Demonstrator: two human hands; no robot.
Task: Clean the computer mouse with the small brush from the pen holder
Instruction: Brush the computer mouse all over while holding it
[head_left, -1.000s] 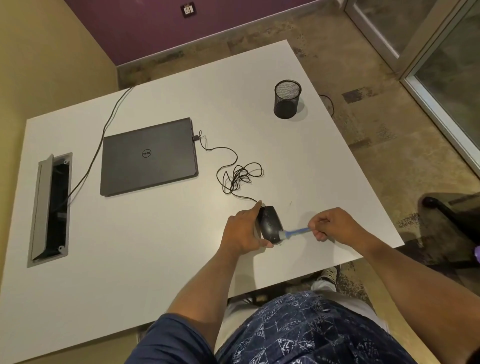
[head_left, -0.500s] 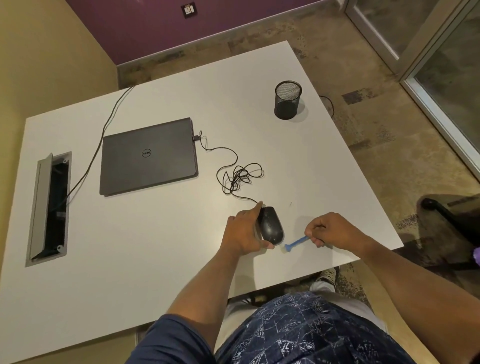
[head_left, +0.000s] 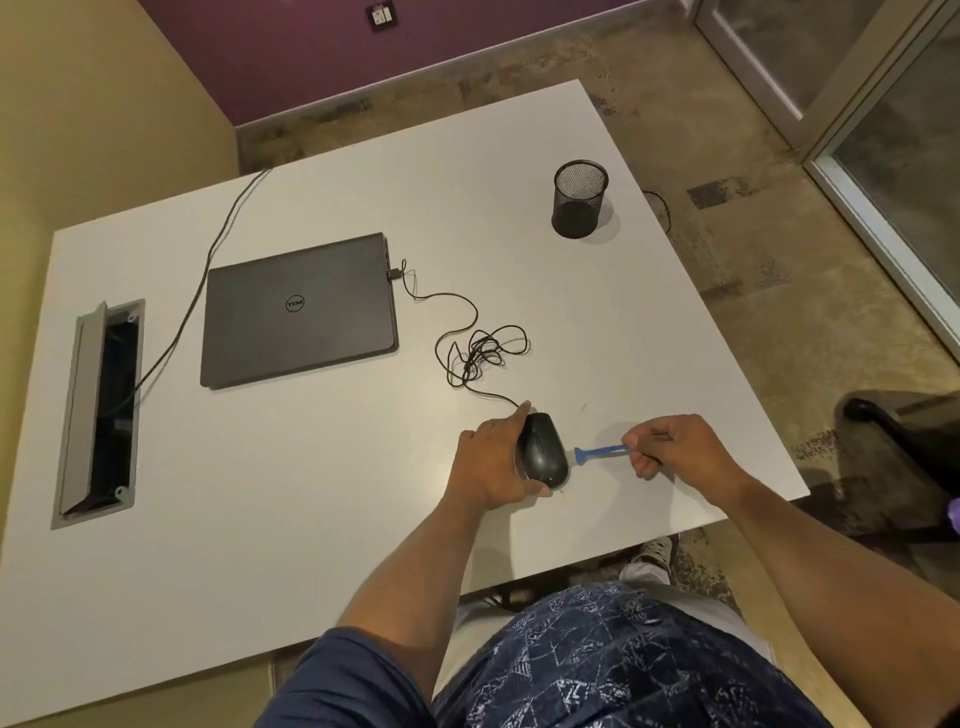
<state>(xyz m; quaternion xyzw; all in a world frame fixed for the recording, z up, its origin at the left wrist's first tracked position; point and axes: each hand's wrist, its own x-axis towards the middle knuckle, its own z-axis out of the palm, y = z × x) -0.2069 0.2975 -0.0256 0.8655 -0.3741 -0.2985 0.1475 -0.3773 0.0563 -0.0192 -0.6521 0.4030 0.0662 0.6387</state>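
We hold the mouse (head_left: 543, 453) and set the brush (head_left: 598, 452) at its right side.

The mouse is a smooth, rounded black shell near the table's front edge; our left hand (head_left: 493, 458) curls round its left flank, forefinger along the top end and thumb under the near end. Our right hand (head_left: 670, 448) pinches the thin blue plastic brush by its handle end, the pale head just beside the mouse's right side. The thin black cord (head_left: 480, 353) runs from the mouse in a loose tangle to the flat, matte grey laptop (head_left: 298, 310), which lies shut. The black wire-mesh holder (head_left: 580, 198), a round cup, stands well apart toward the far right edge. The white table (head_left: 260, 493) is smooth, with broad bare room left of the mouse; a metal-framed slot (head_left: 98, 410) sits near its left edge.
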